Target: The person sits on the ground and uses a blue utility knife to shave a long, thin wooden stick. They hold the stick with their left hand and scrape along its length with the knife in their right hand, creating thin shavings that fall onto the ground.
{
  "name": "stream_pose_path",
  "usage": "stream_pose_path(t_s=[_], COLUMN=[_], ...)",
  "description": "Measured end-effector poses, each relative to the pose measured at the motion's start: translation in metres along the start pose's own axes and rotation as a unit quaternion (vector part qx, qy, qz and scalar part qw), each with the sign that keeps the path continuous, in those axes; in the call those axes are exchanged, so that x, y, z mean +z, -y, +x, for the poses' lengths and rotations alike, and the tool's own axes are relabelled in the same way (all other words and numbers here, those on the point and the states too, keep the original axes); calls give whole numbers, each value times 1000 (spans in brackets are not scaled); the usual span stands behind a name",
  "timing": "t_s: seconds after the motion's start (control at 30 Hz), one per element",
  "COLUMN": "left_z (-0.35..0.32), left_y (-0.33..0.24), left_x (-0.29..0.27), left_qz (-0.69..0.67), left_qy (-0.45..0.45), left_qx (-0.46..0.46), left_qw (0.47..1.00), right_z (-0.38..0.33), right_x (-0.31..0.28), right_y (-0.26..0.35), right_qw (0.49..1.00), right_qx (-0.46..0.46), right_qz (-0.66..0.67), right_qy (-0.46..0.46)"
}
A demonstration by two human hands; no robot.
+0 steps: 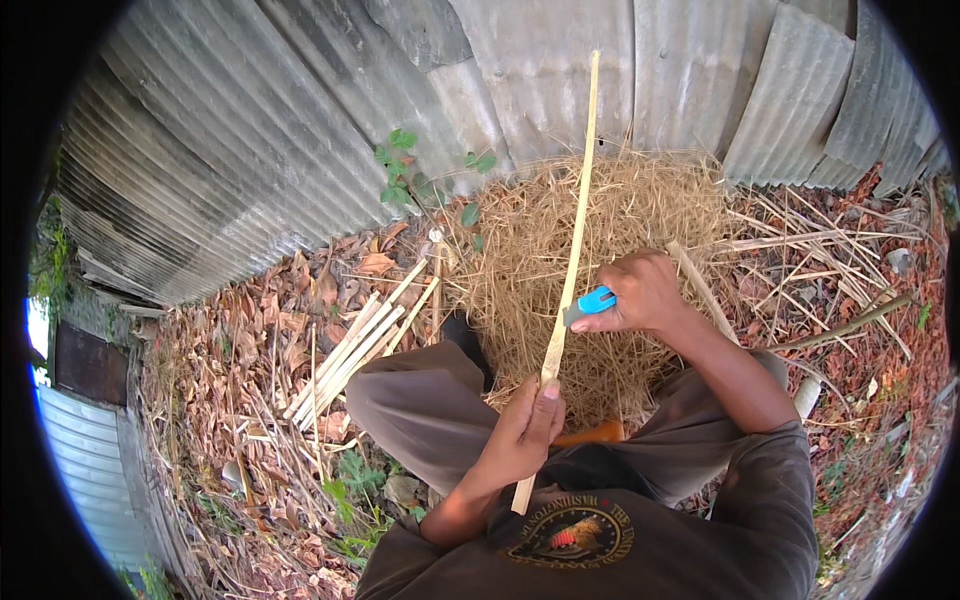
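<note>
A long, pale split bamboo strip (578, 230) runs from near my lap up toward the metal fence. My left hand (524, 428) is closed round its lower part, and the strip's near end sticks out below the hand. My right hand (642, 292) is closed on a blue-handled utility knife (597, 299). The knife's short blade lies at the strip's edge, a little beyond my left hand; how deep it sits in the strip I cannot tell. My right thumb is close to the blade and the strip.
Curly pale shavings (530, 250) lie heaped before my crossed legs. Several split strips (355, 355) rest on dry leaves at the left. Thin sticks (800, 270) are scattered at the right. A corrugated metal fence (560, 80) stands behind, with a small green plant (395, 175) against it.
</note>
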State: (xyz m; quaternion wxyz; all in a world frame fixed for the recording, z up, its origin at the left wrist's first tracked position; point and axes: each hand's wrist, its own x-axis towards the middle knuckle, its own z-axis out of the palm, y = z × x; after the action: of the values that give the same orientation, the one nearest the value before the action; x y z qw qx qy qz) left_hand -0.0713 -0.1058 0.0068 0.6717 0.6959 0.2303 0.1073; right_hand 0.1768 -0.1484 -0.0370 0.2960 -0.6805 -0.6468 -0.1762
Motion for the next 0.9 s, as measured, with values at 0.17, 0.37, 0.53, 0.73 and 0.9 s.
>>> stream_pose_path(t_s=[0.17, 0.37, 0.53, 0.73, 0.9], left_z=[-12, -11, -23, -28, -49], left_y=[7, 6, 6, 11, 6], left_x=[0, -6, -8, -11, -13], left_qz=[-126, -245, -335, -350, -348], left_qy=[72, 59, 115, 116, 183], left_qx=[-70, -91, -108, -130, -159], left_qw=[987, 963, 929, 920, 906], right_z=[11, 3, 7, 3, 3], right_x=[-2, 6, 3, 2, -2], right_y=[-49, 5, -24, -7, -63], right_qw=[981, 995, 986, 995, 981], right_qx=[189, 77, 161, 88, 182], right_qz=[-39, 32, 1, -27, -58], right_qy=[34, 58, 39, 48, 25])
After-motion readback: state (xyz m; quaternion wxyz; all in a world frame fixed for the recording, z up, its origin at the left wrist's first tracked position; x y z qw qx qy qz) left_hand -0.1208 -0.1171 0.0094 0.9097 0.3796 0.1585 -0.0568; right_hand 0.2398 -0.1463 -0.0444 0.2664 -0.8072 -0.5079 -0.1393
